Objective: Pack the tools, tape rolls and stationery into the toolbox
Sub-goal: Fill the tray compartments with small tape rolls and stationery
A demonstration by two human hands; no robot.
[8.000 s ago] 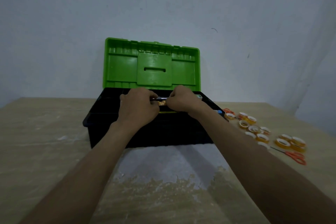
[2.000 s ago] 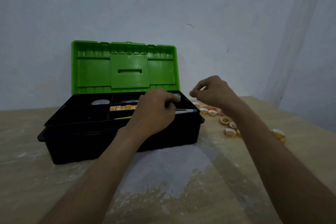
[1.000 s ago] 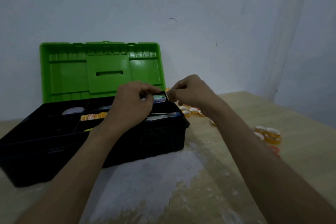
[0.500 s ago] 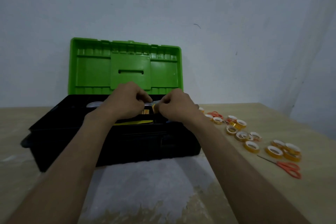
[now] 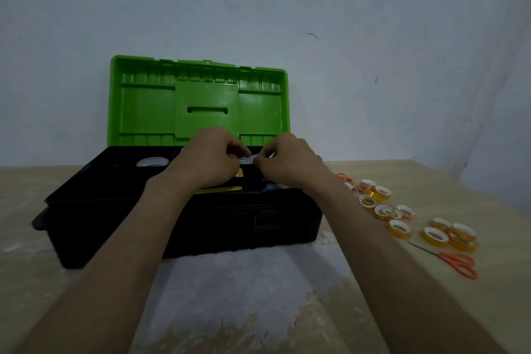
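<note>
Head view: my left hand (image 5: 207, 161) and right hand (image 5: 290, 164) meet over the open toolbox (image 5: 184, 224), both pinching a small pale item (image 5: 246, 159). Some things lie inside. Right of the toolbox, tape rolls (image 5: 399, 228) and scissors (image 5: 457, 261) wait unpacked.

The rectangular plastic toolbox (image 5: 184, 227) has a black base; its ribbed lid (image 5: 201, 100), behind the fingers (image 5: 236, 150), is bright green. A small pale grey piece (image 5: 246, 160) shows between the fingers. Just below them lie a thin yellow strip (image 5: 221, 189) and a yellow-orange patch (image 5: 239, 173); to their left sits a round white roll (image 5: 152, 162). To their right lie small amber-yellow tape rolls with white cores (image 5: 399, 228) and orange-handled scissors (image 5: 457, 263). The wooden table (image 5: 425, 181) is beige, mottled with whitish patches; the wall (image 5: 344, 8) is pale blue-grey.
</note>
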